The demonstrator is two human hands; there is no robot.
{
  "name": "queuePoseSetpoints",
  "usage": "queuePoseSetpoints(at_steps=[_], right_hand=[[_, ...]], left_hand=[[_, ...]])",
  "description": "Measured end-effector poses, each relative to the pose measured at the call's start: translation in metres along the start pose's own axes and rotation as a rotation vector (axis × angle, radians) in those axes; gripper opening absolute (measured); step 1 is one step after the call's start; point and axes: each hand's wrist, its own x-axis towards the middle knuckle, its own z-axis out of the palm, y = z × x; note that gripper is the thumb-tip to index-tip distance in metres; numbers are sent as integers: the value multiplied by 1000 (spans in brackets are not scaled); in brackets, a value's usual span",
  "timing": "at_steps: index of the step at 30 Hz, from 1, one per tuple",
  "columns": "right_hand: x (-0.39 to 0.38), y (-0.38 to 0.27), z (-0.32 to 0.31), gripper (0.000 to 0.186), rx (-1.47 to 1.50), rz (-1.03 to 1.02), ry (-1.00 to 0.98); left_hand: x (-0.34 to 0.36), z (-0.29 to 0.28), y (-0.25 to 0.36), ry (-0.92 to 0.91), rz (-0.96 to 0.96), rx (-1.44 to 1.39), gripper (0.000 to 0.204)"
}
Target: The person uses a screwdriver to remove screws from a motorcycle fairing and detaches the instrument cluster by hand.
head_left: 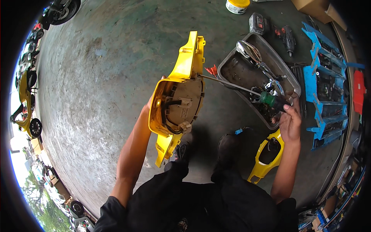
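Note:
A yellow plastic scooter headlight cover [185, 63] is held up in front of me, its inner side facing me. The grey back of the headlight unit [188, 99] sits inside it, with a black cable and a pale connector [184, 127]. My left hand [151, 101] grips the cover from its left edge; most of its fingers are hidden behind it. In my right hand [290, 123] is a screwdriver [267, 98] with a green and black handle. Its long shaft points left, and the tip meets the cover's right edge near a screw spot.
A dark metal tray [228, 63] with a chrome mirror [249, 52] and small parts lies at right. Beyond are a blue tool organiser [315, 73], a power tool [288, 40] and a battery [258, 24]. Another yellow panel [267, 160] lies by my right forearm. Motorbikes stand far left.

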Motion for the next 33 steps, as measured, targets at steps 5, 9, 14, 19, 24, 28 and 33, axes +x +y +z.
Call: queuePoseSetpoints(at_steps=[5, 9, 14, 19, 24, 28, 33], right_hand=[[7, 0, -16, 39, -204, 109, -85], [1, -7, -15, 42, -81, 98, -115], [11, 4, -40, 53, -349, -85, -375], [14, 21, -15, 44, -498, 181, -887], [6, 66, 20, 37, -547, 526, -1048], [-1, 89, 21, 31, -584, 276, -930], [-5, 72, 22, 27, -874, 171, -696]], left_hand=[[-1, -1, -1, -4, -8, 0, 75], [-1, 2, -2, -15, -27, 4, 75], [-7, 9, 2, -53, -85, 68, 74], [-6, 16, -3, -259, -208, 140, 72], [4, 18, -12, -402, -304, 182, 69], [0, 14, -5, -380, -336, 211, 70], [-2, 19, -4, -384, -353, 288, 74]])
